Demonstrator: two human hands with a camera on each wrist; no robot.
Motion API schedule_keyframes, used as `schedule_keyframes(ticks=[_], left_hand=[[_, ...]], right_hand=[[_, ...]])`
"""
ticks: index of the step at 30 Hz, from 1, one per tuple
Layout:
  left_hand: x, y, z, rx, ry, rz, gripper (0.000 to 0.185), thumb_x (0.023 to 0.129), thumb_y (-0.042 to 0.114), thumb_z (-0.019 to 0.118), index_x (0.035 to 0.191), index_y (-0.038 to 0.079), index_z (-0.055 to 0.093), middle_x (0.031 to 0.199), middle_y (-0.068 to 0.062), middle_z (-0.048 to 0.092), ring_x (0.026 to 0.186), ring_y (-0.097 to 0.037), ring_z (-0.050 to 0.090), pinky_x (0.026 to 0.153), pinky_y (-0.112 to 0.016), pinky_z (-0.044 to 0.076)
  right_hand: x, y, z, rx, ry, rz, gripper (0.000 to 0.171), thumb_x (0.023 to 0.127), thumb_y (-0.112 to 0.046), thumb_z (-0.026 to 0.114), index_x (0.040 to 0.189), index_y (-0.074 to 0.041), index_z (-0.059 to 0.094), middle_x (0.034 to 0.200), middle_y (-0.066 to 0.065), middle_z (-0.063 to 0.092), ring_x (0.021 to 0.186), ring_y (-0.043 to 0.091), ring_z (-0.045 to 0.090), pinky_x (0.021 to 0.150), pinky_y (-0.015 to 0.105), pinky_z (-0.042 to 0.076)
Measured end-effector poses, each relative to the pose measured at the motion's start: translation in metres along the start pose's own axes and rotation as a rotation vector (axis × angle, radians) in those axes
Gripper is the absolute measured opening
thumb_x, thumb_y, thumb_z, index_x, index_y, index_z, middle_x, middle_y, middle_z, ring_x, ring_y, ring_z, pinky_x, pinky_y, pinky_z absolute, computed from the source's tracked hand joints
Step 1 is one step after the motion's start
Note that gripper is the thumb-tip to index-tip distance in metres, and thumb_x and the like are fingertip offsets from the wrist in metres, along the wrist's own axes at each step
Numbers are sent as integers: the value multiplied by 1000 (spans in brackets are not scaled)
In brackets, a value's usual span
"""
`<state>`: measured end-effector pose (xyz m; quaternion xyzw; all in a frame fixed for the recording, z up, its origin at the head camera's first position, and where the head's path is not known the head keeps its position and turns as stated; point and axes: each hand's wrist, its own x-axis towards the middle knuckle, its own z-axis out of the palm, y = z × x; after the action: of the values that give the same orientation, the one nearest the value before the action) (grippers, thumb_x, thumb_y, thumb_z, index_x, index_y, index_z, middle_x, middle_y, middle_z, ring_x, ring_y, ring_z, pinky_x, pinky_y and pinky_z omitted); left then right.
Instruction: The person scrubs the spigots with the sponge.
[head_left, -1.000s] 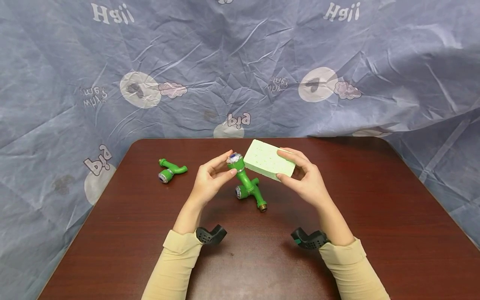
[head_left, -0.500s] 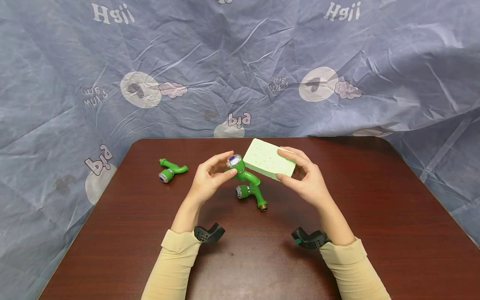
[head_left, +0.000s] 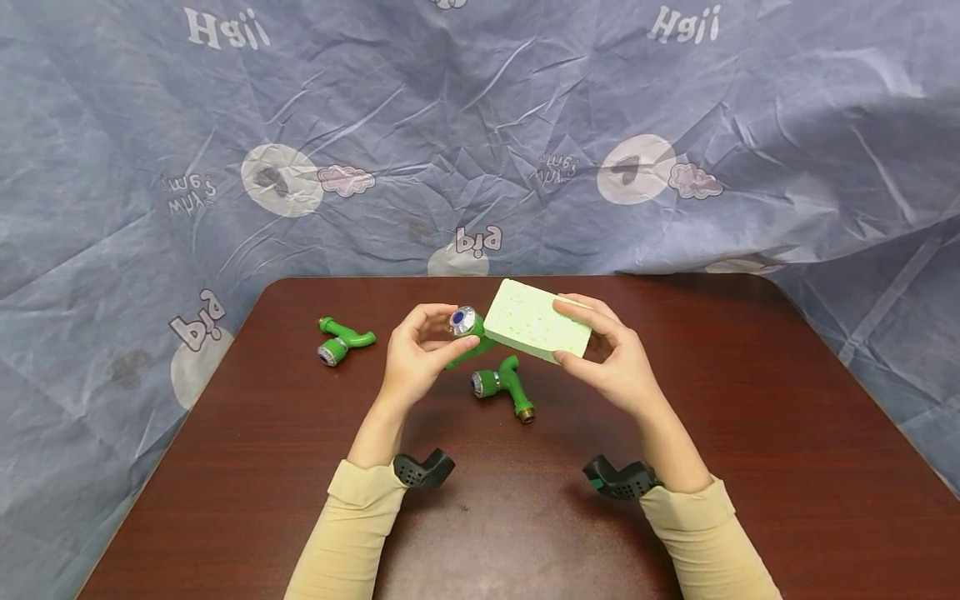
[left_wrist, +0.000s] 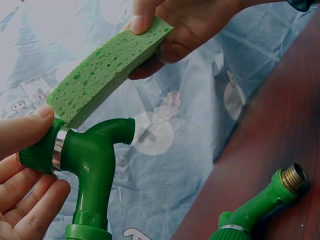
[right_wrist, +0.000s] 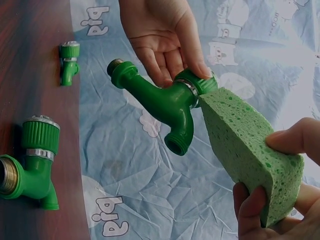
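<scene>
My left hand [head_left: 438, 333] grips a green plastic tap [head_left: 467, 332] by its ribbed knob end and holds it above the brown table [head_left: 750, 433]. In the left wrist view the tap [left_wrist: 92, 155] has its spout pointing right. My right hand [head_left: 607, 354] pinches a pale green sponge [head_left: 534, 325] by one end between thumb and fingers. The sponge's [right_wrist: 245, 145] other end touches the knob of the held tap [right_wrist: 160, 97]. A second green tap [head_left: 506, 385] with a brass thread lies on the table just below both hands.
A third green tap [head_left: 341, 340] lies on the table's left part. A wrinkled blue printed cloth [head_left: 480, 125] hangs behind and around the table. Black camera mounts [head_left: 420, 468] sit on both wrists. The table's rounded back edge runs just behind the hands.
My left hand has tilted the held tap up and toward itself, so its body no longer hangs down over the lying tap. The sponge stays against the knob.
</scene>
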<state>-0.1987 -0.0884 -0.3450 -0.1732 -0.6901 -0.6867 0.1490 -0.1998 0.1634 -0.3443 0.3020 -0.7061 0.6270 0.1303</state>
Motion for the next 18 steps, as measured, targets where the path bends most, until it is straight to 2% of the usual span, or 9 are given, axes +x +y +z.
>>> schedule_keyframes(ticks=[7, 12, 15, 18], left_hand=[[-1, 6, 0, -26, -8, 1, 43, 70, -13, 74, 110, -12, 57, 97, -23, 63, 84, -12, 61, 72, -33, 55], [-1, 7, 0, -37, -20, -4, 46, 72, -11, 75, 116, -9, 59, 99, -17, 65, 81, -13, 62, 68, -27, 54], [-2, 8, 0, -38, -26, -12, 46, 72, -10, 75, 116, -8, 61, 98, -15, 66, 78, -15, 64, 67, -27, 55], [-2, 9, -1, -23, -9, -12, 43, 71, -11, 75, 112, -10, 62, 96, -18, 67, 77, -16, 65, 69, -32, 56]], right_hand=[[-1, -2, 1, 39, -15, -9, 55, 73, 20, 64, 126, 9, 53, 132, 15, 45, 94, 19, 57, 69, 20, 52], [-1, -5, 2, 84, -14, -47, 55, 73, 22, 62, 125, 9, 53, 131, 18, 45, 93, 20, 58, 69, 21, 52], [-1, -5, 2, 73, -22, -55, 55, 73, 22, 63, 125, 8, 54, 131, 20, 44, 91, 20, 58, 67, 21, 52], [0, -3, 1, -3, -6, -26, 55, 73, 19, 65, 125, 7, 55, 131, 17, 45, 92, 19, 58, 67, 20, 52]])
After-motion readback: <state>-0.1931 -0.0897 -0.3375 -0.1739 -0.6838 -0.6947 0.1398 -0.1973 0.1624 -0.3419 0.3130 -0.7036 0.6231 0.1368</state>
